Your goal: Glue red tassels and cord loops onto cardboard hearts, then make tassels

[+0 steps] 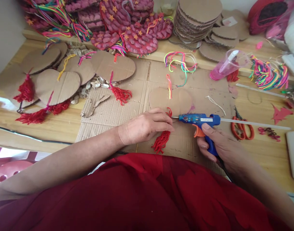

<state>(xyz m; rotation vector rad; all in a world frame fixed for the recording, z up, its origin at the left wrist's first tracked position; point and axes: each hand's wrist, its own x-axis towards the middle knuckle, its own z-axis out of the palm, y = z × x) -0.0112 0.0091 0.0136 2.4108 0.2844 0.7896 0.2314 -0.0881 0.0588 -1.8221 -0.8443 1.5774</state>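
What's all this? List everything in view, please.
Glue gun: one, blue, centre right
Tassels: several, red, left and centre
Front disc: one, cardboard brown, centre
Corded discs: several, brown, left
Stacked discs: many, brown, top right
Starred pieces: many, pink, top
Cords: many, multicoloured, top and right
Shell-like pieces: several, pale, left
Cup: one, pink, upper right
Scissors: one, orange-handled, right
Star cutout: one, red, right
Sticks: two, whitish, right
Cardboard base: one, brown, beneath
Table: one, wooden, underneath
Garment: one, red, bottom
Left grip: one, bare, at centre tassel
Right grip: one, bare, on glue gun
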